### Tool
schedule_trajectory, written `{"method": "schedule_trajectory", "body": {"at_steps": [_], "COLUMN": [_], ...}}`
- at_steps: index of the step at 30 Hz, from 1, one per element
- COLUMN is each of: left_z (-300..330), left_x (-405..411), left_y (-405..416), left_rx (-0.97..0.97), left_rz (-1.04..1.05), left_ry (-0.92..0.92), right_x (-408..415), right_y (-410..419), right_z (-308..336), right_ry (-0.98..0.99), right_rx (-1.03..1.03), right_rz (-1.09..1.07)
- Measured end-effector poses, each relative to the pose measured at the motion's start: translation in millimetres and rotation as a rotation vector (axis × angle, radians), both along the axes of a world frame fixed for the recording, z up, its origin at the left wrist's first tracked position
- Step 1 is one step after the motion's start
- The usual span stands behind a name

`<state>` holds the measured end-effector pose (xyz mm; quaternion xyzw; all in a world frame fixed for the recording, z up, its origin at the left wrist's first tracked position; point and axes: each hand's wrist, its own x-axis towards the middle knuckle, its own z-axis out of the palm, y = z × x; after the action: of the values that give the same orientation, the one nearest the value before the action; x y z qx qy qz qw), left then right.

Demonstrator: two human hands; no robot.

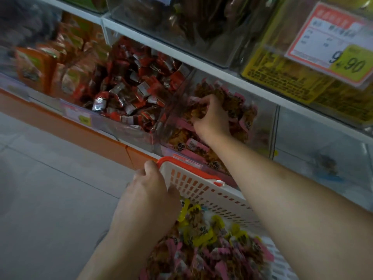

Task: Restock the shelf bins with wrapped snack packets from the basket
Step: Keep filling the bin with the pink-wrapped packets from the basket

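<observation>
A white perforated basket [218,196] with an orange rim sits low in the view, filled with several pink-wrapped and yellow-wrapped snack packets [203,251]. My left hand [149,197] grips the basket's near-left rim. My right hand [210,116] reaches into a clear shelf bin [260,126] of pink-wrapped packets, its fingers curled round a bunch of those packets [194,110]. The hand hides part of what it holds.
Left of that bin is a bin of red-and-silver packets [131,85], then orange packs [36,65]. To the right stands a nearly empty clear bin [323,158]. The shelf above carries more bins and a price tag [331,43]. Pale floor tiles [50,178] lie at the left.
</observation>
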<state>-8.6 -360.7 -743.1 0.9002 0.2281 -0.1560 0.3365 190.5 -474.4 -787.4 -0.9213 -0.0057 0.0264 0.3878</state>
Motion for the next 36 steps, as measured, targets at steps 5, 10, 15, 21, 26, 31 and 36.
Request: {"method": "schedule_trajectory", "body": {"at_steps": [5, 10, 15, 21, 26, 31, 36], "left_z": [-3, -4, -5, 5, 10, 6, 4], "left_x": [-1, -2, 0, 5, -7, -29, -35], "left_y": [-1, 0, 3, 11, 19, 15, 16], "left_rx": [0.045, 0.044, 0.01, -0.024, 0.016, 0.032, 0.063], "left_rz": [-0.009, -0.014, -0.012, -0.023, -0.027, -0.084, -0.098], "left_ry": [-0.012, -0.013, 0.013, 0.027, 0.024, 0.081, 0.081], "right_x": [5, 7, -2, -54, -168, -262, -285], "right_y": [6, 3, -6, -28, -54, -54, -21], "right_z": [-17, -16, -6, 24, 38, -21, -74], "right_ry": [-0.119, -0.076, -0.099, -0.307, -0.291, 0.249, 0.542], "right_rx": [-0.315, -0.384, -0.299, -0.205, -0.07, -0.243, -0.469], "right_rz": [0.033, 0.05, 0.068, 0.075, 0.232, 0.446, 0.795]}}
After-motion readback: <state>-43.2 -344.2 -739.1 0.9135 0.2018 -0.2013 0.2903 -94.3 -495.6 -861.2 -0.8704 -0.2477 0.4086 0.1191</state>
